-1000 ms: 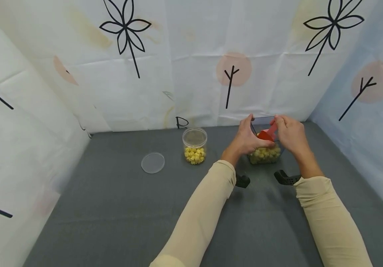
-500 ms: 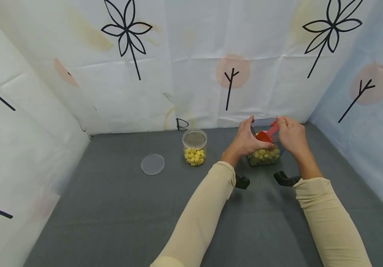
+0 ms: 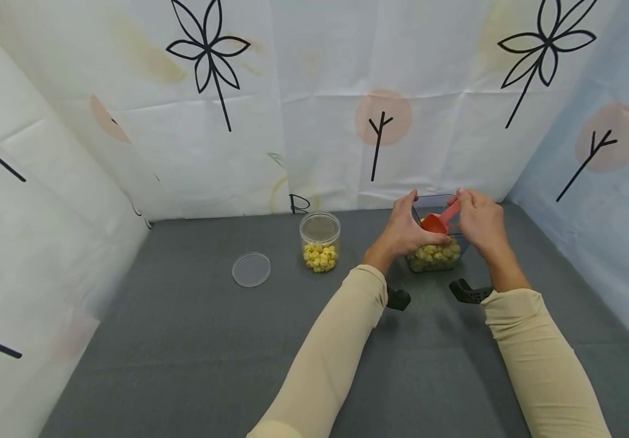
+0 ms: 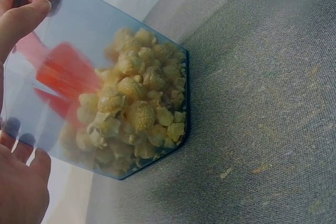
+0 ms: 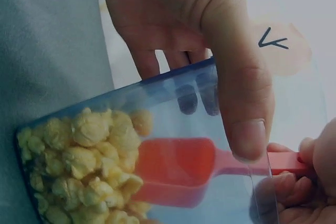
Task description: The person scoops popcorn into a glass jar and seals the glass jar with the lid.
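Observation:
A clear, blue-tinted container [image 4: 89, 11] partly filled with yellow popcorn [image 5: 86, 150] stands on the grey table. My left hand [image 3: 404, 228] grips it, thumb across the near wall and fingers round the left side. In the head view, my right hand [image 3: 479, 222] pinches the handle of a red scoop [image 3: 436, 224] at the container's upper right. The scoop's bowl is inside, tilted down with its front edge against the popcorn, as the right wrist view shows through the wall. Some of the handle is hidden by my right fingers.
Left of the container stands a round clear jar [image 3: 320, 231] with popcorn in its lower half. Farther left, a clear round lid [image 3: 251, 269] lies flat on the grey table [image 3: 194, 365]. A white patterned cloth wall [image 3: 314, 121] rises behind the table.
My right hand and the scoop's handle have shifted slightly to the right, while the bowl stays inside the container. My left hand keeps its grip. The jar and lid stay put.

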`<state>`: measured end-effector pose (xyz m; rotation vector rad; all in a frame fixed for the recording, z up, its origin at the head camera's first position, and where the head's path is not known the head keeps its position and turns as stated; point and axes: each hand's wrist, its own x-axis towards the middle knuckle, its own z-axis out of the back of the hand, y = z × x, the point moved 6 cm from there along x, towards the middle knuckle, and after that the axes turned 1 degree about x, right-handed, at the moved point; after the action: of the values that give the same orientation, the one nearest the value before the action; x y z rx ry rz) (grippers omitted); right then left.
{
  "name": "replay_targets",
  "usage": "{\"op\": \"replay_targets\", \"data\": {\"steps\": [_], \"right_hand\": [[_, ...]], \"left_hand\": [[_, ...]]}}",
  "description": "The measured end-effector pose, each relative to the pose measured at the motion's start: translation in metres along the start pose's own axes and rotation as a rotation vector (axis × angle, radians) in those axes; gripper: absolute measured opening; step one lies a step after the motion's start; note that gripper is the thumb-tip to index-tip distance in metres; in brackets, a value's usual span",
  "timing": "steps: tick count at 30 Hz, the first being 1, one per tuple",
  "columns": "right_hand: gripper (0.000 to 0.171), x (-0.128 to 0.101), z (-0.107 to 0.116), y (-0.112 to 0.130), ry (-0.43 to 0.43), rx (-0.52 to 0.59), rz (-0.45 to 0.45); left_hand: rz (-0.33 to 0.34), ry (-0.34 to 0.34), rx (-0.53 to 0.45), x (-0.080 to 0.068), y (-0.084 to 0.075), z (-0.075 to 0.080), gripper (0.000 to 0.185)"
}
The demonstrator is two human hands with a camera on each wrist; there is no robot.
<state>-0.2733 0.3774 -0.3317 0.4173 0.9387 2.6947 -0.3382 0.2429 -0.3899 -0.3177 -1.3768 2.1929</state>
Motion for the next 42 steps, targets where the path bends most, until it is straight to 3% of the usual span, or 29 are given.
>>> {"op": "replay_targets", "data": {"steps": [10, 17, 23, 29, 34, 39, 42], "right_hand": [[0.070, 0.0027, 0.0010, -0.0052, -0.037, 0.056, -0.091], [0.066, 0.0041, -0.0009, -0.0015, -0.010, 0.002, -0.036], [0.069, 0.0039, 0.0025, -0.0043, -0.070, 0.040, -0.073], [0.066, 0.0041, -0.0011, 0.0000, -0.034, -0.018, -0.007], [0.067, 0.0035, 0.0023, -0.0029, -0.056, 0.014, -0.059], [0.061, 0.0041, -0.0006, 0.0040, -0.011, -0.067, 0.043], [0.060, 0.0032, -0.0004, 0.0028, -0.023, -0.058, 0.026]], "left_hand": [[-0.005, 0.001, -0.003, -0.0002, 0.0004, -0.0006, 0.118], [0.007, -0.001, -0.022, -0.0010, 0.0017, 0.0004, 0.118], [-0.005, -0.009, -0.009, -0.0009, 0.0007, 0.0002, 0.118], [0.004, -0.004, -0.011, -0.0016, 0.0013, 0.0000, 0.118], [0.007, 0.005, -0.003, -0.0016, 0.0009, -0.0002, 0.119], [0.000, 0.006, -0.005, -0.0015, 0.0004, -0.0007, 0.117], [-0.002, 0.012, -0.003, -0.0019, -0.0003, -0.0013, 0.117]]}}
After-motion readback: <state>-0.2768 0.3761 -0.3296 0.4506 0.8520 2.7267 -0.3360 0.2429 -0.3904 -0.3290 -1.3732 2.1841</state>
